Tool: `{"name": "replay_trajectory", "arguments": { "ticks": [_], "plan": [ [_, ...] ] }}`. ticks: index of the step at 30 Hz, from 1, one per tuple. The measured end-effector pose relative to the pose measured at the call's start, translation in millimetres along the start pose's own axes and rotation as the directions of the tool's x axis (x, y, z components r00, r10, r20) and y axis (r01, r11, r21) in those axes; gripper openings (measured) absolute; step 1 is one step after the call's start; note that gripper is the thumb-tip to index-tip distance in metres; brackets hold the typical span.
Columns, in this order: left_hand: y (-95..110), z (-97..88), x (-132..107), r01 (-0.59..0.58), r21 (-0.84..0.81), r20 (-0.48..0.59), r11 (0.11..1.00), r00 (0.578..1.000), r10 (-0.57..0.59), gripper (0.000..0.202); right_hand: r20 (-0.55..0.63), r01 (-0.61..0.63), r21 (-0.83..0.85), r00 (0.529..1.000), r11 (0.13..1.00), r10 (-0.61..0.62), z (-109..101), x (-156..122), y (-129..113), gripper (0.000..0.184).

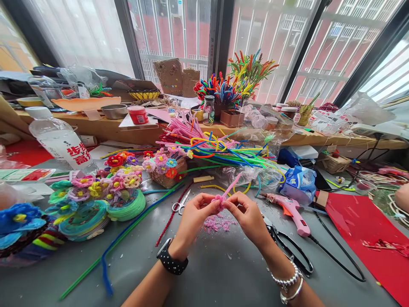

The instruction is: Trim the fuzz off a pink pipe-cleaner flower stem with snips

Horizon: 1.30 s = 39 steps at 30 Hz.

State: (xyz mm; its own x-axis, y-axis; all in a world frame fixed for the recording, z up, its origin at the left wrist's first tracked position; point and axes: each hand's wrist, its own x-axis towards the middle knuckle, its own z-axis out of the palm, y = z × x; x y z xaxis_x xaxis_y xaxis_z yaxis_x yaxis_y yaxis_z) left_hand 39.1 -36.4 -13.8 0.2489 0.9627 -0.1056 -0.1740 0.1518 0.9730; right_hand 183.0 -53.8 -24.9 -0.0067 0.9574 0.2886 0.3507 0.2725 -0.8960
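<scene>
Between my two hands is a pink pipe cleaner (219, 201), bent into small loops like a flower, with a straight end sticking up to the right. My left hand (200, 211) pinches the looped part from the left. From the other side, the fingertips of my right hand (244, 213) are closed on the same piece. Below them on the grey table (217, 273) lies a small heap of pink fuzzy pieces (212, 224). White-handled scissors (181, 204) rest just left of my left hand. Black-handled cutters (292, 249) lie beside my right forearm, partly hidden by it.
A pink glue gun (292, 211) with a black cord is at the right, near a red sheet (361, 234). Bundled pipe cleaners (220, 147) spread behind my hands. Flower-decorated baskets (126, 204) and a plastic bottle (60, 140) stand left. A cluttered wooden ledge (153, 134) runs behind.
</scene>
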Motion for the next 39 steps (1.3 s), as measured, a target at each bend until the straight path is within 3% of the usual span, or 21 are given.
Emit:
{"name": "replay_trajectory", "arguments": {
  "ticks": [8,16,21,27,32,37,39],
  "plan": [
    [1.8,-4.3,1.0,0.105,-0.041,0.052,0.994,0.993,-0.103,0.016,0.005,0.079,-0.083,0.997,0.993,-0.079,-1.0,-0.5,-0.3,0.021],
    [2.0,-4.3,3.3,0.034,0.128,0.072,0.991,0.996,-0.043,0.028,-0.037,0.078,-0.124,0.996,0.989,-0.083,-4.6,1.5,0.1,0.023],
    [2.3,-3.1,2.7,0.024,0.092,0.034,0.995,0.999,-0.027,0.031,-0.025,0.091,-0.132,0.995,0.987,-0.095,-6.8,1.4,-1.3,0.019],
    [6.8,-0.3,0.9,0.047,0.066,0.109,0.997,0.993,-0.054,0.037,-0.018,0.090,-0.152,0.995,0.984,-0.093,-6.9,1.0,-2.1,0.016],
    [5.0,-2.5,2.2,0.058,0.077,0.048,0.995,0.997,-0.062,0.041,0.063,0.090,-0.135,0.995,0.987,-0.082,-9.6,1.7,-4.1,0.015],
    [3.7,-5.8,1.9,0.093,0.103,0.172,0.990,0.979,-0.109,0.028,0.093,0.097,-0.112,0.992,0.989,-0.087,-12.4,1.8,-6.1,0.015],
    [4.4,-5.4,1.2,0.081,0.120,0.175,0.990,0.979,-0.101,0.025,0.077,0.050,-0.072,0.996,0.996,-0.045,-11.8,2.5,-3.8,0.020]
  ]
}}
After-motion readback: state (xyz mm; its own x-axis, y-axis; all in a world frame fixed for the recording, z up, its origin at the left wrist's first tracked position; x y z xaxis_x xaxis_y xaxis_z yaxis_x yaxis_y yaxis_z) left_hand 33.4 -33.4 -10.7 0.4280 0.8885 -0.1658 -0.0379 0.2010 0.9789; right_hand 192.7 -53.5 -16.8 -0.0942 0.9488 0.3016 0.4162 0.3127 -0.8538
